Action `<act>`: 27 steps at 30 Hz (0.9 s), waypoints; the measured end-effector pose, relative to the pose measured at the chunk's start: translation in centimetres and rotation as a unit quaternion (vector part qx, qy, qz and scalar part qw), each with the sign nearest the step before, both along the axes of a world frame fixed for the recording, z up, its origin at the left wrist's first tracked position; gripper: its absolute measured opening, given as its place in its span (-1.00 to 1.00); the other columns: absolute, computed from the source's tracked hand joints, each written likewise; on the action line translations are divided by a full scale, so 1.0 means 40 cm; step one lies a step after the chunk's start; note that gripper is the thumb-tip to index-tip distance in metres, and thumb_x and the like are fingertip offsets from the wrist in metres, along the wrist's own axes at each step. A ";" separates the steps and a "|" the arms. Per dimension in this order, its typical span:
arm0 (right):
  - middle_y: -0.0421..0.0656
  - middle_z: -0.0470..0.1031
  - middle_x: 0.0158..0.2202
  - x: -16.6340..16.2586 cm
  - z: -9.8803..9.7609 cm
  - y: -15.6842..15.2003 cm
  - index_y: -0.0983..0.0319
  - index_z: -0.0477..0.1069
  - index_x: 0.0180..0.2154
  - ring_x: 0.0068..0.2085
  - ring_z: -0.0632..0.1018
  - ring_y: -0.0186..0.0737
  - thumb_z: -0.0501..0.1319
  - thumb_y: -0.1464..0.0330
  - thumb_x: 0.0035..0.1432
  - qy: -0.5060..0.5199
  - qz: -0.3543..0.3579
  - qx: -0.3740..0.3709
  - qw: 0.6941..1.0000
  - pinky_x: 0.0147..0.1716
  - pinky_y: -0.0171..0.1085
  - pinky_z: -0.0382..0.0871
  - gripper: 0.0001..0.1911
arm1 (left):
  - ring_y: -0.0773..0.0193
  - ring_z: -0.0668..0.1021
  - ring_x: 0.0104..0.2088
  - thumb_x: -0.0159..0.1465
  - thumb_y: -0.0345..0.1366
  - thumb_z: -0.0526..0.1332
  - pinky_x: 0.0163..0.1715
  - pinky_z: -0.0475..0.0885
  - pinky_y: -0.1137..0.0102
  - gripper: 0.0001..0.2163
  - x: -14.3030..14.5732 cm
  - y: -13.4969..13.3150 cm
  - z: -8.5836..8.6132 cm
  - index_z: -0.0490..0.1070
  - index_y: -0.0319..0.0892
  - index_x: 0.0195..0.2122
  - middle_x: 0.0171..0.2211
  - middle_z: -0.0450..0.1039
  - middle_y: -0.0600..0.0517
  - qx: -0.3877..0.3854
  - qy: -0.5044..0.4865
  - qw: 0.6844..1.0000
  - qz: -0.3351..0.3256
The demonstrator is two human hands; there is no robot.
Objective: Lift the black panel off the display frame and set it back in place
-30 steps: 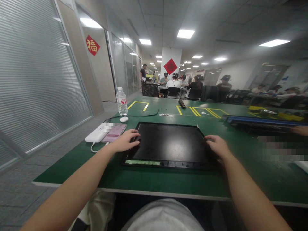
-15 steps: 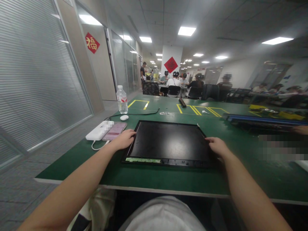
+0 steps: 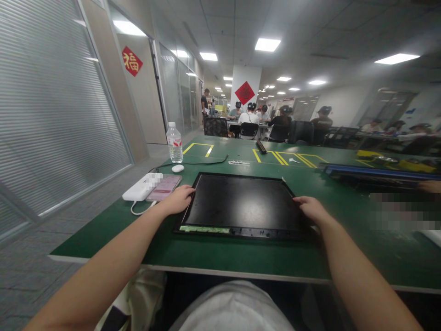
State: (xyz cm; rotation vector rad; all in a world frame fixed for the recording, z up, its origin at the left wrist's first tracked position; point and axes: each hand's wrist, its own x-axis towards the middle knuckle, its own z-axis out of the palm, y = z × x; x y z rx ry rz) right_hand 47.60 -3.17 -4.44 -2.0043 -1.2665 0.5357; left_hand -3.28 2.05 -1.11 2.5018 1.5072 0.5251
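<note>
Lower centre: black panel (image 3: 241,202) flat on green tabletop (image 3: 241,259), unmoved. Left hand (image 3: 177,200) has slid off panel face to left edge; fingers curled, grip hidden. Right hand (image 3: 310,209) rests on right edge, fingers loosely apart. Hands now bracket panel. Phone (image 3: 164,187) beyond, left.

Display panel (image 3: 241,202), black, lying flat, face up.
Rectangular, glossy dark surface showing ceiling-light glare; thin black frame; pale green strip (image 3: 204,228) along its near edge, left end. Set square-on near the front edge of the green table (image 3: 241,259).
</note>
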 end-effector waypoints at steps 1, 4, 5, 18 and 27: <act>-0.08 0.64 -0.28 0.002 -0.003 0.002 0.21 0.64 -0.25 -0.22 0.62 -0.12 0.12 0.59 -0.20 0.000 -0.001 0.006 1.000 -0.21 -0.26 0.48 -0.53 | -0.08 0.47 0.16 0.14 -0.34 0.07 0.22 0.29 0.11 -0.55 0.000 0.000 -0.001 0.55 -0.23 0.02 0.10 0.49 -0.22 0.000 0.000 1.000 0.006; -0.09 0.64 -0.29 0.003 -0.009 0.005 0.20 0.64 -0.26 -0.22 0.61 -0.12 0.14 0.57 -0.21 -0.011 -0.009 0.018 1.000 -0.21 -0.26 0.47 -0.55 | -0.10 0.43 0.20 0.13 -0.35 0.09 0.23 0.25 0.03 -0.56 -0.001 -0.001 -0.003 0.53 -0.22 0.03 0.08 0.51 -0.21 -0.001 0.003 1.000 0.028; -0.09 0.64 -0.28 0.003 -0.009 0.006 0.20 0.64 -0.26 -0.22 0.61 -0.12 0.14 0.56 -0.21 -0.017 -0.012 0.018 1.000 -0.21 -0.26 0.46 -0.55 | -0.10 0.43 0.20 0.13 -0.35 0.09 0.23 0.24 0.02 -0.56 -0.001 -0.002 -0.003 0.52 -0.21 0.03 0.07 0.52 -0.21 -0.003 0.003 1.000 0.030; -0.08 0.64 -0.23 -0.013 0.005 -0.005 0.21 0.64 -0.20 -0.24 0.59 -0.13 0.15 0.53 -0.17 -0.050 -0.042 0.000 0.998 -0.26 -0.28 0.42 -0.54 | 0.04 0.43 0.23 0.12 -0.38 0.10 0.25 0.25 0.12 -0.45 -0.003 -0.013 0.011 0.37 -0.16 0.19 0.22 0.42 -0.07 -0.087 -0.163 0.983 0.013; -0.05 0.63 -0.28 -0.006 -0.001 -0.005 0.24 0.64 -0.21 -0.37 0.57 -0.17 0.16 0.53 -0.20 -0.005 -0.053 0.013 0.999 -0.35 -0.28 0.40 -0.54 | 0.08 0.59 0.05 0.16 -0.43 0.21 -0.10 0.58 0.23 -0.50 0.038 -0.036 0.040 0.35 -0.06 0.16 0.23 0.40 -0.08 -0.219 -0.497 0.839 0.046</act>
